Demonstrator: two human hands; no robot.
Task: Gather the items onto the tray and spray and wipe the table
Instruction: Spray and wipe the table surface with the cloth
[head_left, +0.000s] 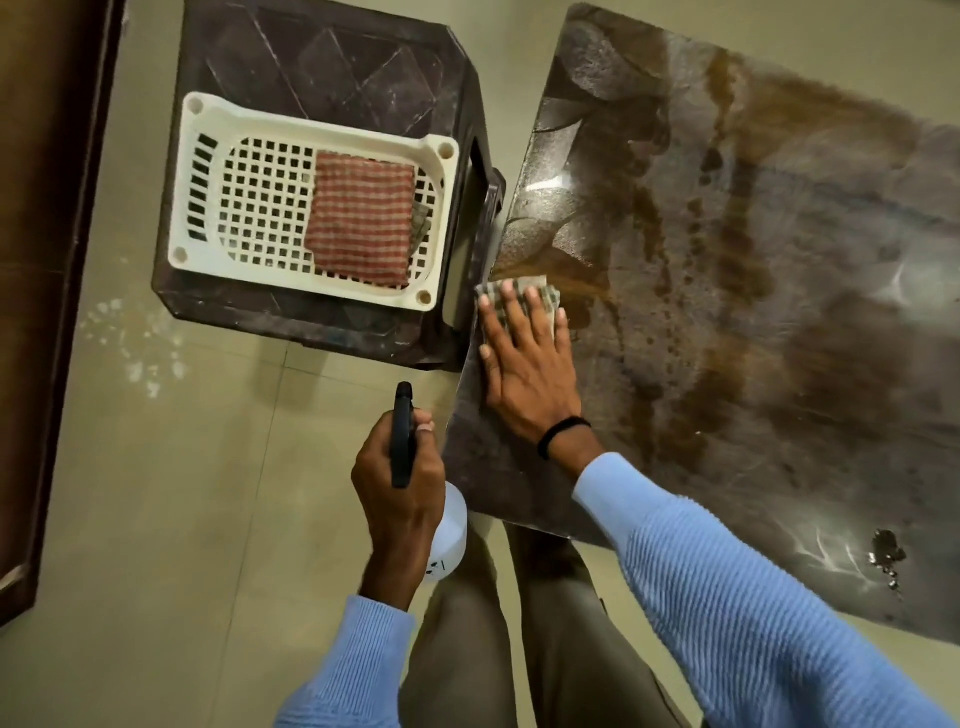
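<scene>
At frame centre the right hand (524, 358) lies spread flat on a cloth (514, 293) at the table's (753, 312) left edge. Below, the left hand (400, 483) grips a sprayer (402, 436), nozzle pointing up-frame, long axis vertical. The tray (208, 171) sits upper left.

Light: dim, warm, yellowish cast overall. Table (753, 322) surface glossy; white glare patches near its left edge, at mid right and lower right, so light comes from above. Floor (156, 519) evenly lit, no hard shadows. Stool (322, 57) top dull with faint sheen. Wide-angle distortion: straight edges bow toward frame borders. Centre reasonably sharp; sleeves (753, 623) at bottom slightly soft. Left margin dark.
</scene>
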